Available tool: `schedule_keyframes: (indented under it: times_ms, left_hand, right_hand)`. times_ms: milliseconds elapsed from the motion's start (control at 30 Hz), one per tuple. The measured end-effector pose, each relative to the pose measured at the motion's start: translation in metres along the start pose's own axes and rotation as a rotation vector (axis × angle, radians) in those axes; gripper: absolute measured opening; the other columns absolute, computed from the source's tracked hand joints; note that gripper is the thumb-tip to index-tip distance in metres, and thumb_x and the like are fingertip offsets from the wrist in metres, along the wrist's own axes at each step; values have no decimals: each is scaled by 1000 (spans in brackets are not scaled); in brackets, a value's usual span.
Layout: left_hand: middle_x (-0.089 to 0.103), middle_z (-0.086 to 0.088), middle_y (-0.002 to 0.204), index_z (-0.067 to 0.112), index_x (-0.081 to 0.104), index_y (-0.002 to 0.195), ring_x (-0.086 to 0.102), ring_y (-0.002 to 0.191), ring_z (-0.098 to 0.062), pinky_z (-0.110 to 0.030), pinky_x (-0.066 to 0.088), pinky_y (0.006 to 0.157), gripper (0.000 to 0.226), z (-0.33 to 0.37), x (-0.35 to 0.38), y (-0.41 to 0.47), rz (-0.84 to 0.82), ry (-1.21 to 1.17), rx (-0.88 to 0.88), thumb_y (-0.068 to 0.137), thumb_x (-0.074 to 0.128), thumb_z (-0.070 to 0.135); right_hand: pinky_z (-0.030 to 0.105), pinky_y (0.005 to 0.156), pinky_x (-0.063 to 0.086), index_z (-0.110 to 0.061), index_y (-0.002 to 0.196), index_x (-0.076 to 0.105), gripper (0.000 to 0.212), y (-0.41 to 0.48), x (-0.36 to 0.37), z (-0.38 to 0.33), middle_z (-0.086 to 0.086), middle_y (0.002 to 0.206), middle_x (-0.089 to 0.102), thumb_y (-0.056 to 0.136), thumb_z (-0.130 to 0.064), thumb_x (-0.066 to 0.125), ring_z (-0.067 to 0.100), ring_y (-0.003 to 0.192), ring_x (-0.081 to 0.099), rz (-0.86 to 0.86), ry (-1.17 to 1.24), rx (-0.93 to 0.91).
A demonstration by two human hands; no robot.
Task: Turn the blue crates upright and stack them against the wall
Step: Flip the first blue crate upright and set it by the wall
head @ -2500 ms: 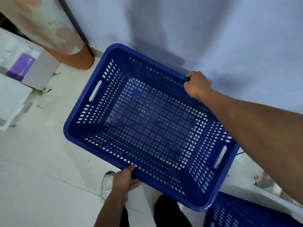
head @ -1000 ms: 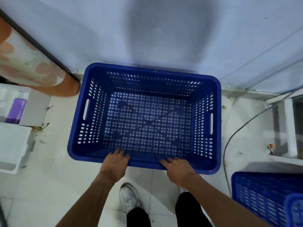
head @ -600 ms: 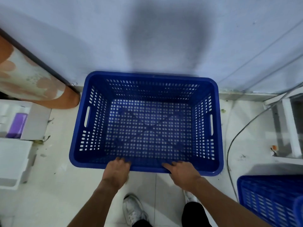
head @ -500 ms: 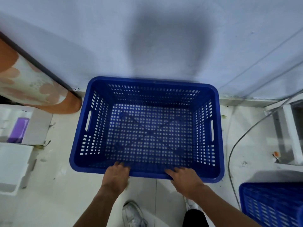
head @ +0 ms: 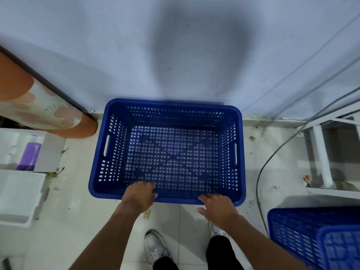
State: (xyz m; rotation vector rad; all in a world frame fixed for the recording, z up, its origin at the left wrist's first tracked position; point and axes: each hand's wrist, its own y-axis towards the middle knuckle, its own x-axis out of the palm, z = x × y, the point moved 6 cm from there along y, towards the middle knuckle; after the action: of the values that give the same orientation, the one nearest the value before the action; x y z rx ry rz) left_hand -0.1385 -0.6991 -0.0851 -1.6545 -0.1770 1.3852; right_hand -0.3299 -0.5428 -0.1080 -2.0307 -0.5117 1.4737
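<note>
Item: crate (head: 171,152), blue, perforated, upright, mouth up. Set on the floor (head: 68,221) at 12 o'clock from the feet, far rim at the wall (head: 175,55); contact w/ the wall probably made, but the gap is hidden by the rim.

Step in hand: placing of the first crate, judged near done. Base of the stack is laid; nothing is nested in it yet.

Left hand (head: 139,197): at 11 o'clock, curled over the near rim, fingers hooked inside the crate, thumb side outside. Rim is held. Forearm runs straight up from the lower frame.

Right hand (head: 216,208): at 1 o'clock, flat and spread, fingertips laid on the near rim, thumb out to the left. No wrap seen; loosely opened, resting rather than gripping.

More crates (head: 315,236): blue, at 4 o'clock, cut by the frame edge. Bottom side appears to be shown, so prob. upside down.

Next move, as judged: release of the rim, turn to 4 o'clock, one crate taken by its side slots, flipped, then lowered square into the first so rims nest.

Also noted: cable (head: 261,182) at 3 o'clock, on the floor betw. the crates; a trip or snag risk.
</note>
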Motion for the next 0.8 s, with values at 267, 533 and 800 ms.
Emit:
schedule_keyframes:
  times_ms: [267, 533, 800]
  left_hand:
    - [68, 0, 116, 23, 63, 118, 63, 105, -20, -34, 49, 90, 31, 41, -91, -98, 17, -196, -56, 101, 46, 43]
    - [72, -3, 112, 19, 65, 120, 65, 102, -26, -37, 54, 88, 37, 125, -173, -221, 71, -361, -110, 100, 48, 46]
    - [69, -5, 125, 22, 60, 133, 63, 112, -27, -37, 49, 93, 43, 216, -215, -266, 59, -377, -28, 101, 48, 49]
  right_hand:
    - [37, 92, 50, -21, 131, 53, 43, -90, -82, -15, 1, 127, 62, 97, -46, 45, 21, 112, 60, 16, 168, 59]
    - [32, 66, 41, -20, 93, 64, 34, -211, -189, -3, -1, 94, 66, 98, -45, 41, 22, 87, 63, 126, 387, 150]
    - [36, 77, 48, -19, 102, 67, 40, -286, -227, 40, 4, 101, 69, 97, -52, 47, 26, 96, 63, 121, 370, 226]
